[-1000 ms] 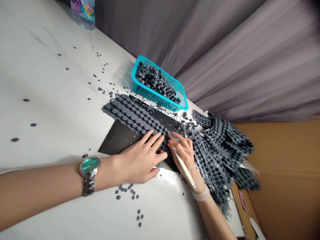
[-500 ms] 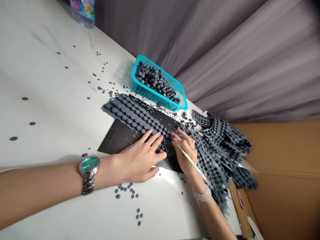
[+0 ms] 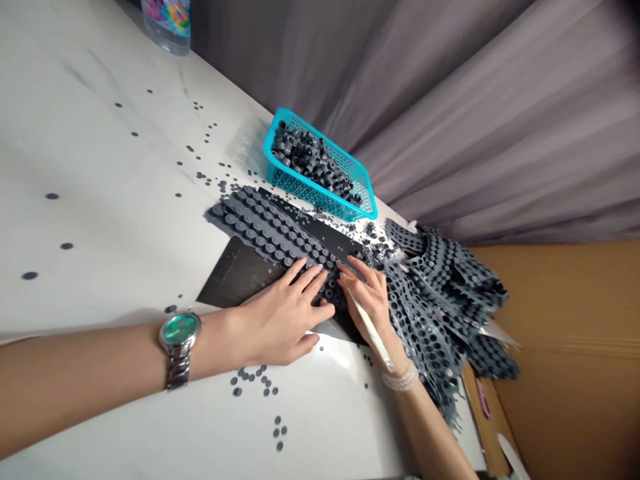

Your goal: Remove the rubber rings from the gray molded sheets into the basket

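A grey rubber sheet (image 3: 273, 230) with rows of raised round pieces lies slantwise on a black mat (image 3: 235, 273). My left hand (image 3: 285, 313) is spread flat, its fingertips resting on the near edge of the sheet. At the sheet's right end my right hand (image 3: 367, 300) is closed around a slim white pen-like tool (image 3: 373, 333). The tool's tip is hidden by the fingers, near the round pieces. Beside the right hand lies a heap of grey sheets full of punched holes (image 3: 425, 327).
A turquoise basket (image 3: 320, 190) of small dark rubber pieces stands behind the sheet. Loose grey discs (image 3: 245, 377) are scattered over the white table (image 3: 100, 267). A water bottle (image 3: 167, 27) is at the upper left, a curtain (image 3: 400, 87) behind, cardboard (image 3: 575, 347) at right.
My right hand has moved slightly left along the sheet, and the white tool in it has turned a little steeper. My left hand stays in place on the sheet.
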`<state>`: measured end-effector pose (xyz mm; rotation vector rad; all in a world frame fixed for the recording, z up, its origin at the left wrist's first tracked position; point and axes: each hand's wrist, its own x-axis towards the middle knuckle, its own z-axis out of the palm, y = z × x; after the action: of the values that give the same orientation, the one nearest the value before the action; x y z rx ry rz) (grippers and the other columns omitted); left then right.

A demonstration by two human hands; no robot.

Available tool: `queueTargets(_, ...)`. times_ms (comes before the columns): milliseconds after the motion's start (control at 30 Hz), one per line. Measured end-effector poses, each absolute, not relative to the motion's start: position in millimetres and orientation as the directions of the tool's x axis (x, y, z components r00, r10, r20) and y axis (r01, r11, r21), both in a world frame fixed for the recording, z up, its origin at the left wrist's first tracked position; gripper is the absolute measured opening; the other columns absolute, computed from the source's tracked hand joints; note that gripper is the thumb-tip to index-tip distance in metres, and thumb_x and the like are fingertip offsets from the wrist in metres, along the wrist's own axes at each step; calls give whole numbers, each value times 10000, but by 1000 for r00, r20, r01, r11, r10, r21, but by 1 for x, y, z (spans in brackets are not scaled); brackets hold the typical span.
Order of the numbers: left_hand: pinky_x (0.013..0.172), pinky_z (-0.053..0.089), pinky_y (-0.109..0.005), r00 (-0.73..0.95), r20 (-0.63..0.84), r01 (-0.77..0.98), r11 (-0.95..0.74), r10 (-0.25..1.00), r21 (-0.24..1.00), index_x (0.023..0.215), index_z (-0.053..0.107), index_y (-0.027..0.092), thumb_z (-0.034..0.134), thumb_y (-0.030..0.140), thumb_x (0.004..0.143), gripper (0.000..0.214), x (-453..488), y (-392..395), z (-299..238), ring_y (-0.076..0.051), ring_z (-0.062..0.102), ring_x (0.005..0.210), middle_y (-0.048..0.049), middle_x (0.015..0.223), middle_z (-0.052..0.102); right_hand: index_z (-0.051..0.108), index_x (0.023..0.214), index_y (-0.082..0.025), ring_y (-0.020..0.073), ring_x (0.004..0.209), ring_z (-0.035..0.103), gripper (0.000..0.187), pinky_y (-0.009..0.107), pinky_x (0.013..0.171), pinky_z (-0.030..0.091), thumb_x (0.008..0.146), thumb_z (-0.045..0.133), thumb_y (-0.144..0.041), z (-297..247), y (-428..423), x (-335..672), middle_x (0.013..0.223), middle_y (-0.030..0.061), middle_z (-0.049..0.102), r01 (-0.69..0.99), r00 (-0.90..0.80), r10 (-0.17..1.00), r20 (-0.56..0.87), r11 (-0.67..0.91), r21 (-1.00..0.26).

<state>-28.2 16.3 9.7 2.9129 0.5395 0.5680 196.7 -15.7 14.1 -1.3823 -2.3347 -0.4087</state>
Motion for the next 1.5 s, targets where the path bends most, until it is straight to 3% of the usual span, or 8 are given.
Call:
queueTargets(133,1089,229,-569,865,341,317,-928,367,195,1116,579,164,504,437,875,372,-29,17,11,-393,393,1335,-227,1411,472,570,884,-225,248,1147,611,104,432,876,448,916,517,-141,12,-8,210,1023,73,735,976,-140,765,628,213,-42)
queueTargets(233,1098,215,-560,860,352,316,-927,369,202,1103,581,169,510,435,871,360,-29,16,10,-382,394,1337,-208,1415,476,580,867,-218,269,1204,571,93,480,932,445,928,510,-223,14,-11,220,1009,90,731,983,22,796,605,93,-158)
queueTargets(367,1103,206,-561,859,350,322,-926,373,196,1099,575,172,501,440,874,358,-29,16,9,-380,378,1349,-198,1424,470,593,893,-230,248,1297,488,80,476,993,419,925,520,-228,15,-19,216,1156,81,690,956,-74,864,498,204,-211)
queueTargets(500,1096,219,-571,866,340,326,-929,367,172,1119,561,166,479,442,886,370,-28,16,8,-395,364,1354,-219,1420,463,594,927,-250,231,1281,502,99,447,963,435,926,517,-188,12,-18,203,1170,60,685,937,-171,872,460,288,-197)
queueTargets(1033,1089,224,-571,864,345,331,-930,367,161,1118,556,171,478,456,884,377,-27,16,6,-402,367,1351,-225,1417,465,560,929,-248,240,1253,533,131,424,895,435,909,536,-120,11,-12,203,1138,60,704,914,-350,813,465,405,-19)
queueTargets(1267,1089,222,-573,861,357,322,-932,362,167,1136,558,164,486,448,881,389,-28,16,5,-400,372,1348,-233,1416,463,566,1006,-241,235,1257,535,165,412,900,414,931,489,-115,10,-8,209,1146,66,706,879,-464,789,404,467,98)
queueTargets(1400,1091,221,-572,859,358,322,-930,365,175,1117,562,162,495,450,875,382,-28,16,5,-400,376,1345,-234,1416,462,575,934,-224,243,1204,580,142,422,906,425,943,452,-153,8,-2,220,1052,78,725,979,-175,806,565,205,11)
queueTargets(1500,1096,212,-568,863,352,315,-931,361,183,1117,557,171,495,453,875,377,-28,16,5,-398,366,1353,-227,1430,448,591,899,-214,269,1211,573,130,461,932,440,942,470,-235,11,-3,227,1010,96,727,992,31,818,574,46,-119)
